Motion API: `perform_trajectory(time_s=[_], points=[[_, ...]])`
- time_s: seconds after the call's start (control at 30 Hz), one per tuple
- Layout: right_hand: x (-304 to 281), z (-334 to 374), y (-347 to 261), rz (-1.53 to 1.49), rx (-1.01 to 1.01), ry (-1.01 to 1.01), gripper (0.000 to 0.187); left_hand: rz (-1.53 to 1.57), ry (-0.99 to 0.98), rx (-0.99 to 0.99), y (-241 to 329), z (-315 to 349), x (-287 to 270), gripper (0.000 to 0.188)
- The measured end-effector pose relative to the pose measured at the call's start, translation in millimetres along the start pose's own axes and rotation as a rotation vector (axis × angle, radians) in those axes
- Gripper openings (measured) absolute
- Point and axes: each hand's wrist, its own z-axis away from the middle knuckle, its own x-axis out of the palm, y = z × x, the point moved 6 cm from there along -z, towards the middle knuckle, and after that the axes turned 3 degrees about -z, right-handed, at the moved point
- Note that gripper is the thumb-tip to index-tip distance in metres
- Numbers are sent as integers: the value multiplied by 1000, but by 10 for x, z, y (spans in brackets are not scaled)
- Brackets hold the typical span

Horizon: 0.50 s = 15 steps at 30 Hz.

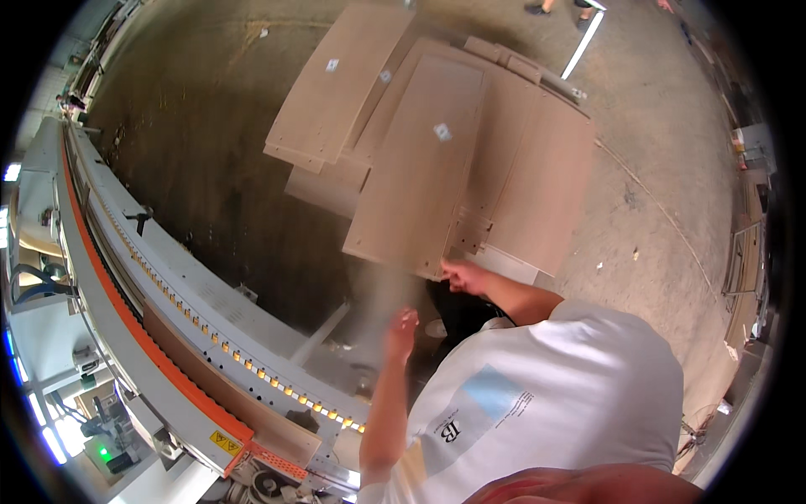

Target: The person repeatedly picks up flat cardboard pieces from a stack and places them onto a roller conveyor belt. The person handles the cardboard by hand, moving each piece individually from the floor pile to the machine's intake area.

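A long brown wooden panel (420, 168) with a small white label lies tilted on top of a stack ahead of me. At its near right corner is my right hand (462, 275), fingers closed around the edge. My left hand (402, 326) is held up just short of the panel's near edge, apart from it. Motion smears its fingers, so their grip is unclear. A pale grey blur hangs between that hand and the panel; what it is I cannot make out.
More brown panels (546, 176) are stacked beneath and right; another labelled panel (348, 84) lies at the far left. A long machine (197, 290) with yellow rollers and an orange strip runs along my left. A white metal bar (585, 44) and a person's feet (539, 8) show beyond.
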Motion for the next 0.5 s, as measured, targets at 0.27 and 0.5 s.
perform_trajectory(time_s=[0.27, 0.5], points=[[700, 1213, 760, 194, 119, -348, 36, 685, 205, -29, 76, 300, 300, 37], [357, 1115, 400, 222, 44, -38, 49, 783, 353, -87, -646, 1511, -67, 26]])
